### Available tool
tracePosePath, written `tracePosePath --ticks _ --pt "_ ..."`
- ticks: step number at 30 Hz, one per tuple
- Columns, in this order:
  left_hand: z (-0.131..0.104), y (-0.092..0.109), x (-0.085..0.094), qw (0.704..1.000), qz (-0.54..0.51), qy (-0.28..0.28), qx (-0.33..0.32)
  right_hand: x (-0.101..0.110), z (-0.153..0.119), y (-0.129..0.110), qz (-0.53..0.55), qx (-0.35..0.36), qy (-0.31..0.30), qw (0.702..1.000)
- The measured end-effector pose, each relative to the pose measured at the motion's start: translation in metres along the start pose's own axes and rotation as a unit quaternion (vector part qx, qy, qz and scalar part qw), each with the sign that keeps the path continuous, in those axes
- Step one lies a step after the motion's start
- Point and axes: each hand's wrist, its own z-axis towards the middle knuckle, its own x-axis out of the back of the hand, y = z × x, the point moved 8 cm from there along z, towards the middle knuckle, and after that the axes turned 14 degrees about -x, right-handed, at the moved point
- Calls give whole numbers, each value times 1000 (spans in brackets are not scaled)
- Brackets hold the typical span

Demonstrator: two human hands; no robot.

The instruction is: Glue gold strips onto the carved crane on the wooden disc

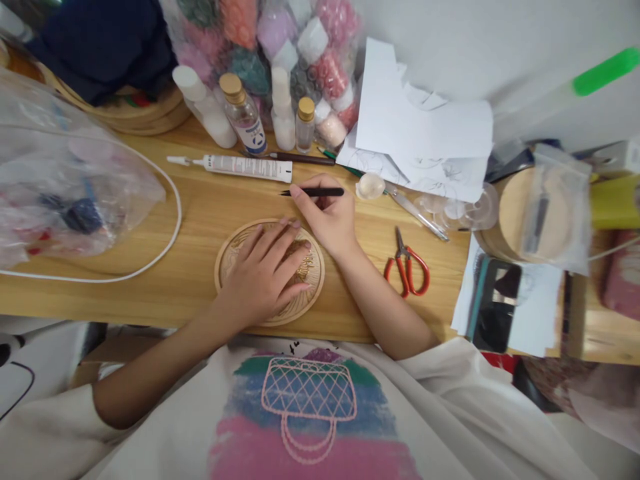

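My left hand (pixel 265 270) lies flat, fingers spread, over a round wooden disc (pixel 223 257) carved with curved and radiating lines. Beneath its fingertips a gold-coloured ornament (pixel 303 268) shows in part on the disc; the rest is covered. Just beyond the disc's upper right edge, my right hand (pixel 330 217) is closed on slim black tweezers (pixel 325 192), their pointed end facing left. The tips are apart from the disc. A white glue tube (pixel 245 167) lies above the tweezers, and red-handled pliers (pixel 406 267) rest to the right of my right forearm.
Small bottles (pixel 245 120) stand along the back before a bag of colourful pieces (pixel 295 40). Paper sheets (pixel 425 133) lean at the wall. A white cable (pixel 177 220) loops at left by a plastic bag (pixel 65 180). A phone (pixel 495 303) lies at right near a craft knife (pixel 417 212).
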Motion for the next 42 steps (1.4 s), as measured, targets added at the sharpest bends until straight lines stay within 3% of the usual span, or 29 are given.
tracePosePath --ticks 11,42 --pt "0 -1 -2 999 -32 -2 13 0 0 1 -11 -7 0 1000" --pt "1 0 0 1000 8 -7 3 0 0 1 -7 -7 -2 1000"
